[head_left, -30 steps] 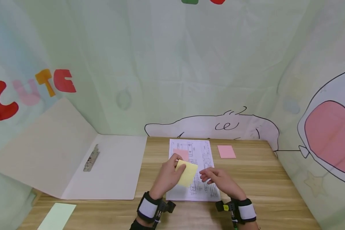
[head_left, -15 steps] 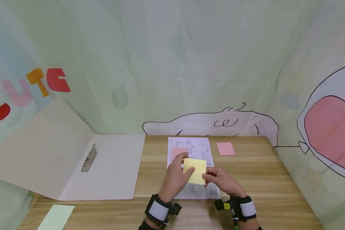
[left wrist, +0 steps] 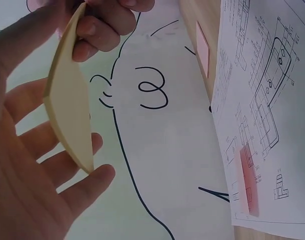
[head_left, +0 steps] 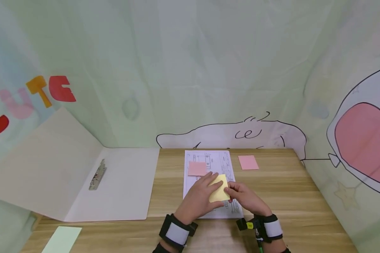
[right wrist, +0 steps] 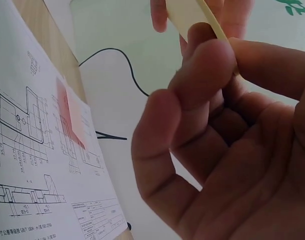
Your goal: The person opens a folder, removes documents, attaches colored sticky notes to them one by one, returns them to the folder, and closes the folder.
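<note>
A thick yellow sticky-note pad [head_left: 221,192] is held up over a printed drawing sheet [head_left: 190,186]. My right hand [head_left: 248,200] pinches the pad's right edge between thumb and fingers; the right wrist view shows the thumb and a fingertip on its corner [right wrist: 187,17]. Around the pad's other side is my left hand [head_left: 200,198], fingers spread and nearly straight, some in front of the pad in the head view. In the left wrist view, left fingers [left wrist: 87,192] lie loose beside the pad [left wrist: 70,100]. A pink sticky note [head_left: 197,168] lies on the sheet's upper left.
Another pink sticky note [head_left: 248,162] lies on the wooden table [head_left: 282,189], right of the sheet. At the left stands an open white file folder [head_left: 130,189] with a metal clip [head_left: 97,175]. A pale green paper [head_left: 62,239] lies at the front left edge.
My right hand has come to the pad and taken its right edge. My left hand, which gripped the pad, has loosened and spread its fingers, shifting right with the pad.
</note>
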Motion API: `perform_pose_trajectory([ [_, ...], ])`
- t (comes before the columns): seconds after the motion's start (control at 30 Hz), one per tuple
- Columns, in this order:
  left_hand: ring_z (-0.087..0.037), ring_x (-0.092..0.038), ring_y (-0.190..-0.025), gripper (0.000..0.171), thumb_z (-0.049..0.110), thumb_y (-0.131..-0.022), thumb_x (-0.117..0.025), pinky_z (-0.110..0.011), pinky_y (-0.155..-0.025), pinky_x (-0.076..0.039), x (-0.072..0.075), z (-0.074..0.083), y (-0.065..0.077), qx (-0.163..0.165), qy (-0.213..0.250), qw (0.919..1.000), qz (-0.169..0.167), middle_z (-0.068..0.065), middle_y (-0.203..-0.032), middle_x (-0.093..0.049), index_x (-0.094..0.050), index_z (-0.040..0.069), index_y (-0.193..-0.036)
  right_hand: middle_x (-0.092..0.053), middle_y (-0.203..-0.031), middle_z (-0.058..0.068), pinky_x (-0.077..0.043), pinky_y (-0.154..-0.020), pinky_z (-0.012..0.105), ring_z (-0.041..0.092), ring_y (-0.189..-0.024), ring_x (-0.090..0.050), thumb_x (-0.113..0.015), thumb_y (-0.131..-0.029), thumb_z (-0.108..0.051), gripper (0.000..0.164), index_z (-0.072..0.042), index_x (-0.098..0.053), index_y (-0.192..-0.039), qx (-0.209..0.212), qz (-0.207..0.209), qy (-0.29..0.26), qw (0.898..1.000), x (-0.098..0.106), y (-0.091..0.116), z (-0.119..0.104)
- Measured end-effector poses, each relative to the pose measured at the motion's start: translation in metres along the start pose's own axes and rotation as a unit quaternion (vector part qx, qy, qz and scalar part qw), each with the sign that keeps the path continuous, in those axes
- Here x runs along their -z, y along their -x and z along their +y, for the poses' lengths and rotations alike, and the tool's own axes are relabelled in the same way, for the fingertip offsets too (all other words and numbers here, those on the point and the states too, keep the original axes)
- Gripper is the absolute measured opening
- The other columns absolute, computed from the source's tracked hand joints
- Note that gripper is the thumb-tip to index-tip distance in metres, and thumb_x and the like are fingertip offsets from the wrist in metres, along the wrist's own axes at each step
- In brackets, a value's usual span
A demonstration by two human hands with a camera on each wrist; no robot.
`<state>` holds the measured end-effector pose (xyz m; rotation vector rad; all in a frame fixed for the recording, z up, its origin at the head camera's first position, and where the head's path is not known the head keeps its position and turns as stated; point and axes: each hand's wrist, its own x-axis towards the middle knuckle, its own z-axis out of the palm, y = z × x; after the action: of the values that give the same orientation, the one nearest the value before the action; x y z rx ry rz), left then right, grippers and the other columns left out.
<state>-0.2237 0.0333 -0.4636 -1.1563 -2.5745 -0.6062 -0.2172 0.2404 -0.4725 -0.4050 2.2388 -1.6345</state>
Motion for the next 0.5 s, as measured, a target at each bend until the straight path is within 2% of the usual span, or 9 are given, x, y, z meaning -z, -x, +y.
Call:
perform_pose_trajectory([
  [0.2,-0.026,-0.037,-0.132,0.063,0.045,-0.078,-0.074,-0.037,-0.105,-0.032,-0.0024,0.0022,0.0004,0.009,0.008,0.9997,-0.023,-0.009,-0.142,-0.045,-0.058,0.013,-0.13,-0.052,-0.073,0.004,-0.036,-0.061,0.03,0.026,-0.069,-0.048,-0.046,-0.1,-0.024,0.029,0.001,-0.057,-0.09,-0.007,0.002,0.004,1.0,0.0006,0.0006,0.0026],
  [0.5,-0.027,-0.04,-0.131,0.06,0.042,-0.081,-0.072,-0.037,-0.103,-0.035,0.0006,0.0019,0.0005,0.005,0.006,0.9992,-0.039,-0.01,-0.141,-0.045,-0.057,0.012,-0.131,-0.052,-0.073,0.004,-0.036,-0.061,0.029,0.019,-0.068,-0.047,-0.046,-0.1,-0.027,0.031,0.001,-0.059,-0.093,-0.02,-0.001,0.006,1.0,0.0021,-0.0008,0.0024],
])
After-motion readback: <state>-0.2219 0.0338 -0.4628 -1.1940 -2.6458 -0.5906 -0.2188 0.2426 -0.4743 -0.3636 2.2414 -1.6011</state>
